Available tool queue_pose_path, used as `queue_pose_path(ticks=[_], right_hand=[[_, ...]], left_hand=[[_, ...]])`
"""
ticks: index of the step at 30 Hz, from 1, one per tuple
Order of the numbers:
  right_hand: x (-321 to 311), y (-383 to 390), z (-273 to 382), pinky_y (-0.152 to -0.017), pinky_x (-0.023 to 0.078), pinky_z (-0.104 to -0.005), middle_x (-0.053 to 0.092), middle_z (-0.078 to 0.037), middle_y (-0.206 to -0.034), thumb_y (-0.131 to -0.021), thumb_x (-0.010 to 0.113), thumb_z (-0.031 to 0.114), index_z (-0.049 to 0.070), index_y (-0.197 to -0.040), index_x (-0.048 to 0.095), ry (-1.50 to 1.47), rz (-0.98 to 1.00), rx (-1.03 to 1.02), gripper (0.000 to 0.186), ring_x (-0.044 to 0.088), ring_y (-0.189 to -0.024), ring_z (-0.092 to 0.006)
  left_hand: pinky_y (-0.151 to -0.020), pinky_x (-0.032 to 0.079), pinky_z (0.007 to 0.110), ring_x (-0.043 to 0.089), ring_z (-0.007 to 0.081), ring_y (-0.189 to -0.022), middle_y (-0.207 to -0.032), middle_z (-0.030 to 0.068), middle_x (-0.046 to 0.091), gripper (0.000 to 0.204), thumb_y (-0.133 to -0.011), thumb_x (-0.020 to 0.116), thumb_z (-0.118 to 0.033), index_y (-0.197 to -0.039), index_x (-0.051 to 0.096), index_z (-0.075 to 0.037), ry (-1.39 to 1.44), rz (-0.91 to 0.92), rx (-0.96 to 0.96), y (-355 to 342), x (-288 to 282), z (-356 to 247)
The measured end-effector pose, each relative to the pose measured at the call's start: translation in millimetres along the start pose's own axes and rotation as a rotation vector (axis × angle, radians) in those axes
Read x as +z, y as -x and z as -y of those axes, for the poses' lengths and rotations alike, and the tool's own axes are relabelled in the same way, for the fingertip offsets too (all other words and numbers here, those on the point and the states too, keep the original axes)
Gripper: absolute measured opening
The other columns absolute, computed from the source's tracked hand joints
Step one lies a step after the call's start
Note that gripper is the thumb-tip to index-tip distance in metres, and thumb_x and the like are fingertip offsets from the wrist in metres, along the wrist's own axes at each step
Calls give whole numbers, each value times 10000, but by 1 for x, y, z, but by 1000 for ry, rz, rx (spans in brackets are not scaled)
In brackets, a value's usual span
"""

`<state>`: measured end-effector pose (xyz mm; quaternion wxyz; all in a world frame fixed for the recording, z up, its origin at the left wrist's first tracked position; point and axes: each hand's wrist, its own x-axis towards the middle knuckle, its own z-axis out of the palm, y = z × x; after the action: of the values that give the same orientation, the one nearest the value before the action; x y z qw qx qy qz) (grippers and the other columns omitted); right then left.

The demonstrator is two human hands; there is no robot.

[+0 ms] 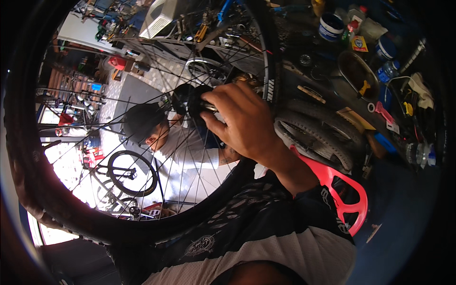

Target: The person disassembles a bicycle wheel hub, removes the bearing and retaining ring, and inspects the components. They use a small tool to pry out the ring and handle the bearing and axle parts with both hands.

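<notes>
A bicycle wheel [156,231] with a black tyre and thin dark spokes stands large in front of me, filling the left half of the head view. My right hand [244,121] reaches to its middle. Thumb and fingers pinch the end of the black hub [190,100], where a bit of bare metal shows between them. Along the tyre's lower left lies a dim brownish patch that may be my left hand; shadow hides its fingers.
Behind the spokes a person in a dark cap [142,122] bends forward. Farther back stands a bicycle [132,173]. On the right are loose tyres [313,137], a red plastic chair [349,194], and a cluttered bench with a metal tray [349,59] and a tub [331,27].
</notes>
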<state>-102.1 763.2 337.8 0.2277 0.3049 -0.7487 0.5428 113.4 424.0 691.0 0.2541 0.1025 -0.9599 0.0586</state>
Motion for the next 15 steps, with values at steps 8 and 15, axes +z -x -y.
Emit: queue_pose_path(ticks=[8,15], right_hand=[[0,8,-4,-869,589,-427,722,-137,-1069,-804,908,125,47,-1201,666,-54,-9,-5,472,718,-964,-343],[-9,13,-13,-866,587,-419,710,-155,-1133,-834,925,252,44,-1299,658,-109,-26,71,576,718,-990,-314]], left_hand=[[-1217,362,452,525,369,-1432,-1548,271,523,1025,-878,813,-531,-1614,408,56,123,3,24,-12,47,1],[-1222,359,453,523,371,-1438,-1553,273,520,1032,-877,813,-532,-1618,404,58,195,-2,26,-17,74,3]])
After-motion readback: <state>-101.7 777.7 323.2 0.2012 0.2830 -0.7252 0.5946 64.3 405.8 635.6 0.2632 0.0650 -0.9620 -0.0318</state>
